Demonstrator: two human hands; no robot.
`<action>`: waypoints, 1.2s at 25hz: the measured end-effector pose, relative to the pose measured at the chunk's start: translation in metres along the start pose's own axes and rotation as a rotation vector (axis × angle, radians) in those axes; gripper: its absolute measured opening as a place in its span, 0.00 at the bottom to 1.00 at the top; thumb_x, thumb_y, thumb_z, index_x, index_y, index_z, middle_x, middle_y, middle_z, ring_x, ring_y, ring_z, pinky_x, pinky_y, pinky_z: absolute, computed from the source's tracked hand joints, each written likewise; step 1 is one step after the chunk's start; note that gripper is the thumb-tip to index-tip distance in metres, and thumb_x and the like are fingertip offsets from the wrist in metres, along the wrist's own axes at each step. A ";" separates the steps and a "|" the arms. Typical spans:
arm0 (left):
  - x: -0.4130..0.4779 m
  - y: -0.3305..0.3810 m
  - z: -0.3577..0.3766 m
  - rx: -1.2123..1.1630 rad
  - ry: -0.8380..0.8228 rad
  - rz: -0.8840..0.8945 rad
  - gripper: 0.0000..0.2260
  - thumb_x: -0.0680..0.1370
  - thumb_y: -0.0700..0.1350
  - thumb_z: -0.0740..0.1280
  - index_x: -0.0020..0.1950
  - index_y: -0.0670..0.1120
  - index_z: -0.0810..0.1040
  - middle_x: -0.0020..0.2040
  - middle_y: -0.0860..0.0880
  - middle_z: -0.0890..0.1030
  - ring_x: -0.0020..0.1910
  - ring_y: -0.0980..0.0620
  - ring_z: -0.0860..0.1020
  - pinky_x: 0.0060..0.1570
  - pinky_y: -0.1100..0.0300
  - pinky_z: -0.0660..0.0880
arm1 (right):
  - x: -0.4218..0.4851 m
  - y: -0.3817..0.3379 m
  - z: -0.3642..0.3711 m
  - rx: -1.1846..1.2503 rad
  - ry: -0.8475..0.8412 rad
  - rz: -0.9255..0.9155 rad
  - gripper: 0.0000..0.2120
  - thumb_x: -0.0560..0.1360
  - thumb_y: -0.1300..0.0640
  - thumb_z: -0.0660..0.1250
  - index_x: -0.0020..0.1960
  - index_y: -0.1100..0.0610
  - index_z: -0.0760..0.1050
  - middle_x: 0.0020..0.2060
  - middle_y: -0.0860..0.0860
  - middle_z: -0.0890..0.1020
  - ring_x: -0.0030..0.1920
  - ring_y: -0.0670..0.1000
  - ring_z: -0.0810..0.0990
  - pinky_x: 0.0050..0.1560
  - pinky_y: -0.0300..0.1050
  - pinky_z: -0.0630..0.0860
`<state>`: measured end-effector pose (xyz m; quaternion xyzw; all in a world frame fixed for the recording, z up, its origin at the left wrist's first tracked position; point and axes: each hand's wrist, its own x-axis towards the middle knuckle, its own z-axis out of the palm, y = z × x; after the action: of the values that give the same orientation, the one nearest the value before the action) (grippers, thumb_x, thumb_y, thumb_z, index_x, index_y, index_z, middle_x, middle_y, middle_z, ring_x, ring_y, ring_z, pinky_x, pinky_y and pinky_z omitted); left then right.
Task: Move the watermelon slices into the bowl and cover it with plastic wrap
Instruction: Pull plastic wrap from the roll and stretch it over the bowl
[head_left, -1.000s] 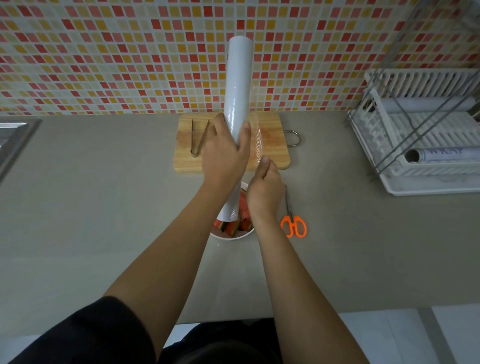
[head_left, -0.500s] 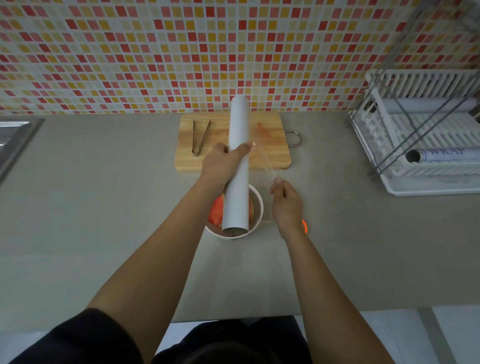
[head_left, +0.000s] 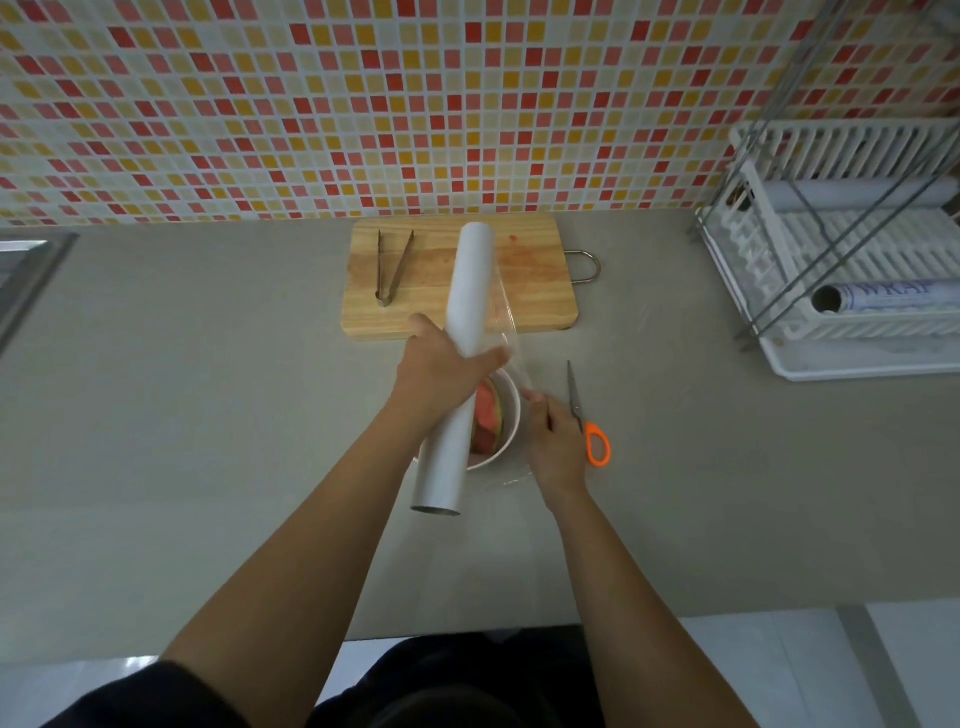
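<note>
A white bowl (head_left: 508, 410) stands on the grey counter and holds red watermelon slices (head_left: 487, 415). Over its left half lies a long white roll of plastic wrap (head_left: 467, 306), which my left hand (head_left: 441, 374) grips around the middle. My right hand (head_left: 553, 441), just right of the bowl, pinches the edge of the clear film (head_left: 511, 332) that stretches from the roll down to it. The roll and my left hand hide much of the bowl.
Metal tongs (head_left: 392, 270) lie on a wooden cutting board (head_left: 535, 280) behind the bowl. Orange-handled scissors (head_left: 589, 421) lie right of my right hand. A white dish rack (head_left: 852, 291) at the far right holds other rolls. A sink edge (head_left: 26, 270) shows at the left.
My left hand has brought the roll down from upright to low over the bowl and shifted it left. My right hand has drawn the film out to the right.
</note>
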<state>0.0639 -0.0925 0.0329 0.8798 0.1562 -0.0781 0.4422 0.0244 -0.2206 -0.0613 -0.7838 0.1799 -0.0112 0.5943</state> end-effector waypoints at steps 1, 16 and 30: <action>0.000 -0.002 -0.002 0.021 0.013 -0.008 0.27 0.70 0.57 0.73 0.54 0.43 0.61 0.47 0.47 0.74 0.43 0.47 0.77 0.30 0.59 0.67 | 0.000 0.001 0.002 0.001 0.005 0.002 0.15 0.79 0.56 0.55 0.55 0.57 0.79 0.50 0.54 0.83 0.52 0.51 0.79 0.55 0.46 0.73; -0.011 -0.010 -0.012 -0.030 0.007 0.054 0.11 0.80 0.51 0.58 0.54 0.46 0.59 0.42 0.49 0.72 0.36 0.53 0.73 0.35 0.55 0.67 | 0.011 -0.006 0.002 0.123 -0.135 0.346 0.16 0.76 0.51 0.55 0.36 0.48 0.79 0.33 0.49 0.80 0.37 0.52 0.77 0.35 0.43 0.73; -0.026 -0.019 0.008 0.032 0.152 0.147 0.10 0.80 0.50 0.58 0.53 0.46 0.60 0.42 0.42 0.76 0.38 0.43 0.73 0.38 0.54 0.65 | 0.103 -0.075 0.031 -0.053 -0.355 0.343 0.20 0.79 0.44 0.48 0.51 0.55 0.73 0.49 0.54 0.82 0.53 0.55 0.79 0.57 0.54 0.74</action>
<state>0.0331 -0.0930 0.0209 0.8992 0.1229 0.0192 0.4195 0.1481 -0.2057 -0.0208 -0.7468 0.2034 0.2325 0.5889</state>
